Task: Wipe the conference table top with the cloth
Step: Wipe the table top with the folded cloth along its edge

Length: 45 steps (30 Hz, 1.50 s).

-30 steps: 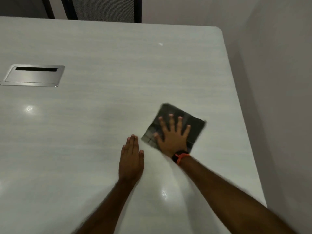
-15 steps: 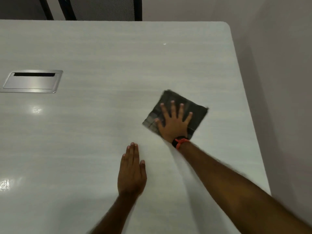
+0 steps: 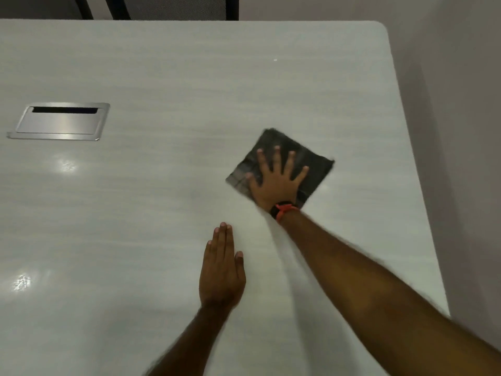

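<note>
R hand (image 3: 279, 183) flat on cloth (image 3: 315, 169), palm down, all 5 fingers straight and spread, pressing, not gripping or pinching. Cloth dark, folded to a rough square and turned like a diamond, lying flat on the conference table top (image 3: 189, 77) toward the R side, about mid-depth, short of the R edge and well short of the far R corner. Orange-and-black wristband (image 3: 283, 208) on R wrist, at cloth's near corner. L hand (image 3: 222, 270) also flat on the bare top, fingers straight and close together, holding nothing; nearer the person, L of the cloth, apart from it; prob. bracing. Progress: wipe is under way, cloth in contact. No streaks, wet trails or dirt patches visible, so can't tell which parts are done; the pale gloss looks much the same all over, w/ 2 light reflections (image 3: 66, 165) at L. 1 small white speck (image 3: 275, 59) sits beyond the cloth toward the far edge; could be a crumb or a glint, too small to say. Judging by reach, the far strip, far R corner and the area round the metal cable hatch (image 3: 61, 123) at L look likely left to do. Hatch closed, flush, well apart from the cloth. Chair back (image 3: 173, 6) past far edge; wall (image 3: 461, 104) close along R side.
</note>
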Each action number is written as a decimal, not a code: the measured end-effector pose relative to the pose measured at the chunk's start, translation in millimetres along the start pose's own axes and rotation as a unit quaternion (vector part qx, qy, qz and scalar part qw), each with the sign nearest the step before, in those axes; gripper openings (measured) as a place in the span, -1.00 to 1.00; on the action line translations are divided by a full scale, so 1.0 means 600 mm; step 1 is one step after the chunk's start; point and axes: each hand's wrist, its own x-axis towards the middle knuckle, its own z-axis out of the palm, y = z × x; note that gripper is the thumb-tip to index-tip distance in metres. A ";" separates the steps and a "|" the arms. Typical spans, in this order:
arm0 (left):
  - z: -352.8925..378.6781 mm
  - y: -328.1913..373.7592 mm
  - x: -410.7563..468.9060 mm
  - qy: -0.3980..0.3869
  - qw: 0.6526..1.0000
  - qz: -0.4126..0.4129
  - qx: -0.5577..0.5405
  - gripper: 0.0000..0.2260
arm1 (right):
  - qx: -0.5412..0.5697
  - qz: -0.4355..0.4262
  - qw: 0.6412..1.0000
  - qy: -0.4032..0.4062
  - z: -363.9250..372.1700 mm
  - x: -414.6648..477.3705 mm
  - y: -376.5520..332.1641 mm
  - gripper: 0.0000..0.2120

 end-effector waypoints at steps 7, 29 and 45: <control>0.000 -0.002 0.000 0.006 1.000 0.006 -0.003 -0.48 | 0.028 0.146 0.988 0.040 -0.041 0.017 0.178 -0.29; 0.004 -0.003 0.000 0.019 1.000 0.008 -0.005 -0.48 | -0.050 -0.112 0.992 -0.032 -0.004 -0.058 0.064 -0.30; 0.003 -0.005 0.000 0.019 1.000 0.016 0.008 -0.48 | -0.029 0.062 0.998 0.008 -0.015 -0.213 0.258 -0.27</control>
